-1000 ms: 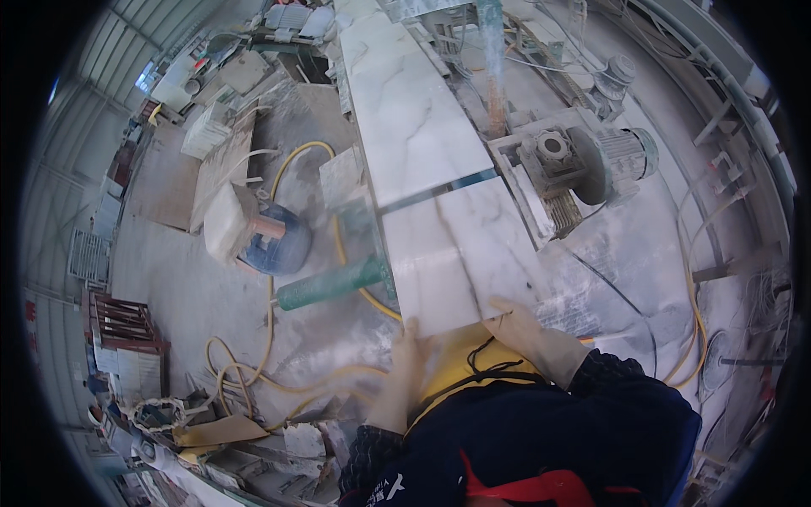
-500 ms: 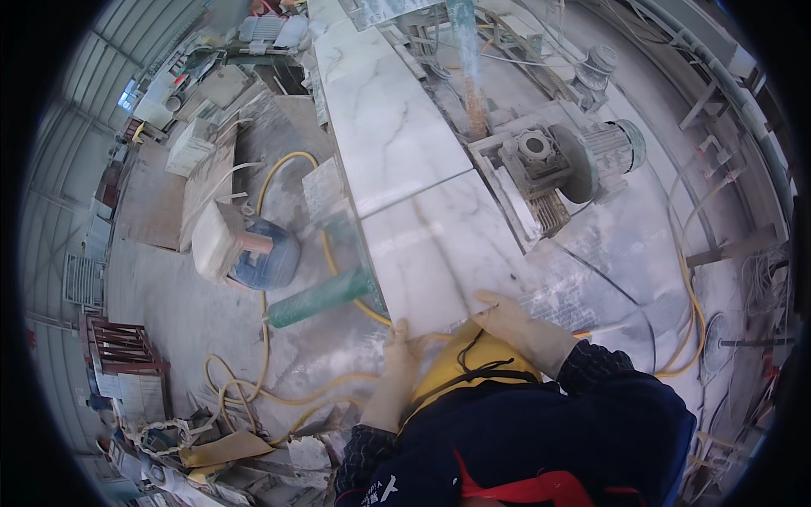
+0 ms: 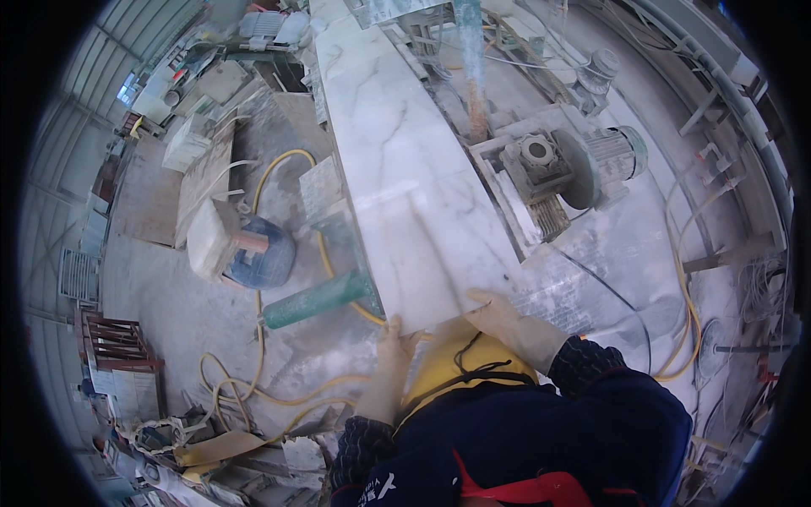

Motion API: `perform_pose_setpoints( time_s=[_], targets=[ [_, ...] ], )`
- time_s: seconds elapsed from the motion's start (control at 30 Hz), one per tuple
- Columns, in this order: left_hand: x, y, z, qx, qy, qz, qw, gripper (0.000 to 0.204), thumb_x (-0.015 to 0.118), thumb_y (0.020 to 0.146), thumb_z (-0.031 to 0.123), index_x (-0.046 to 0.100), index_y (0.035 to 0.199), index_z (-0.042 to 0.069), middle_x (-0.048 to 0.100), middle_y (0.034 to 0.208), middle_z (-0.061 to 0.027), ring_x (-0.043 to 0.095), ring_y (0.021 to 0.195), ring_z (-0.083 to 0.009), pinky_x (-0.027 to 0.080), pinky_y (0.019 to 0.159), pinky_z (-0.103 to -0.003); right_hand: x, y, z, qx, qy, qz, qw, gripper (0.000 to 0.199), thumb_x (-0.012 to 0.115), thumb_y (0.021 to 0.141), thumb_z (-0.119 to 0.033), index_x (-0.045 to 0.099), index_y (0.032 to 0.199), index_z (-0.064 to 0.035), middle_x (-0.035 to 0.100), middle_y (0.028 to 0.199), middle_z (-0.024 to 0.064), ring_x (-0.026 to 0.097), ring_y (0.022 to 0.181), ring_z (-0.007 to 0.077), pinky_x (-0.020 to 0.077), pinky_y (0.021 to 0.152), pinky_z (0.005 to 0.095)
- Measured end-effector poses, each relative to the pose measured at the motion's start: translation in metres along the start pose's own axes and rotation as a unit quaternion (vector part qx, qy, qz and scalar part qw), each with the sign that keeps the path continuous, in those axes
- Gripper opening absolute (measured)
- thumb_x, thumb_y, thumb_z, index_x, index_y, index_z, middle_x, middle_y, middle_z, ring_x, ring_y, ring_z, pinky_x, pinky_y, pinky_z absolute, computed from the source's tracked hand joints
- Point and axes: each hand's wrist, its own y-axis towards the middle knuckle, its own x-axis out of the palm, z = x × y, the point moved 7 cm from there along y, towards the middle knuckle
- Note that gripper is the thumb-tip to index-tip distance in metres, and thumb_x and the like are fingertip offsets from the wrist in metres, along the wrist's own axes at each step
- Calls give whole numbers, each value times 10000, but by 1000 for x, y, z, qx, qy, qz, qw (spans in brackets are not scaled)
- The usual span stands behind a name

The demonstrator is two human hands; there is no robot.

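At the near slab end, left hand and right hand, each grip clamped on it.

light: soft daylight, bright | glare: sheen on marble slab | edges: fisheye bend, black rim | focus: slightly hazy

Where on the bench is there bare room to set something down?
The white marble slab is bare along its length, from the gloved left hand and right hand at its near edge. Crowded: the saw motor to its right, yellow hose on the floor.
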Motion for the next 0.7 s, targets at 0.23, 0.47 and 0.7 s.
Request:
perform_pose_setpoints(
  time_s=[0.23,0.47,0.7],
  targets=[
    [-29,5,24,61,276,-41,958,370,587,1002,227,499,1306,35,577,1259,-147,602,1155,-309,546,946,-455,5,5,2,35,141,-21,989,517,664,905,-211,526,1366,-21,650,1225,189,606,1154,263,477,1019,342],
    [-154,-40,-3,1,22,9,1000,427,449,1037,308,477,1371,45,496,1370,-143,464,1283,-325,388,1088,-423,7,6,2,59,206,-18,977,541,698,882,-211,532,1361,-21,663,1199,198,626,1124,267,498,999,344],
    [-364,-144,-41,141,155,245,947,436,533,984,249,499,1387,88,584,1327,-162,588,1179,-272,493,965,-399,8,12,3,81,298,-62,949,566,733,860,-212,537,1356,-20,675,1173,208,647,1094,272,519,978,346]
  ],
)
